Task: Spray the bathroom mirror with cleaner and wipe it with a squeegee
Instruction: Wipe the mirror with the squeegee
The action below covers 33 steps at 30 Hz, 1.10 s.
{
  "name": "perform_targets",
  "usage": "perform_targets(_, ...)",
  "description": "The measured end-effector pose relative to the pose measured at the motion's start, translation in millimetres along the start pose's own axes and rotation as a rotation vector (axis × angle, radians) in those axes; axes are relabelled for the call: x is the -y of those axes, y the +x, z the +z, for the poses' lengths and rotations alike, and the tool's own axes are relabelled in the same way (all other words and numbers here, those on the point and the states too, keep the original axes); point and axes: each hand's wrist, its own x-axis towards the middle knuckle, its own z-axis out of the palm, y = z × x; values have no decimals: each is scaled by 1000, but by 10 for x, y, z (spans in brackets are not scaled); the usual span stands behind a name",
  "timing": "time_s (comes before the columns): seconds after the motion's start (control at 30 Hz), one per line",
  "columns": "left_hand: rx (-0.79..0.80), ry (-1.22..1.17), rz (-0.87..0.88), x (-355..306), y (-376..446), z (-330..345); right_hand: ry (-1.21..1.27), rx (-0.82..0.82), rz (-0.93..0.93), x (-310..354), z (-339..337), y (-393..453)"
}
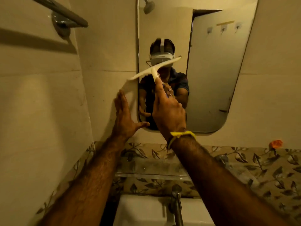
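You have two hands up, one squeegee [153, 69], one mirror [211, 70]. Your right hand [167, 111] grips the squeegee handle, fingers curled tight round it, forefinger stretched up along the handle. The white blade sits tilted, left end low and past the mirror's left edge over the wall [105, 46], right end high over the glass. Can't tell if the blade touches the glass; it's blurred.

Your left hand [125, 116] holds nothing: fingers straight and together, palm flat on the wall just beside the mirror's lower left corner, thumb spread out onto the mirror's bottom edge.

One yellow thread band [182, 134] sits on your right wrist.

The mirror is one upright pane with rounded corners. Reflected in it: one person in a headset, one shower head [149, 5], one door with three hooks [223, 29].

Top left, one grey towel bar [65, 15] on the wall. Below the mirror, one clear shelf [146, 172], with one small orange thing [276, 143] on the leaf-pattern tiles at right. At the bottom, one white sink [138, 209], basin holding nothing visible, with one metal tap [176, 204] above it.
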Motion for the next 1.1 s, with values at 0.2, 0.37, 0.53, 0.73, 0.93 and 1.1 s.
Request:
perform_targets(0.2,122,-78,-61,140,31,-85,-256,116,-40,-379,155,-963)
perform_targets(0.37,134,-49,-83,141,23,-47,-175,-22,-74,-248,193,-429)
perform_targets(0.53,144,-58,-126,135,36,-71,-191,38,-83,-358,308,-691)
perform_targets(0.73,202,-49,-119,135,36,-120,-243,150,-64,-684,232,-1387)
perform_targets(0.93,92,21,-164,-44,16,42,-226,65,-43,-469,145,-768)
perform_targets(1.1,223,127,-155,-74,-51,81,-208,178,-9,-880,-20,-1532)
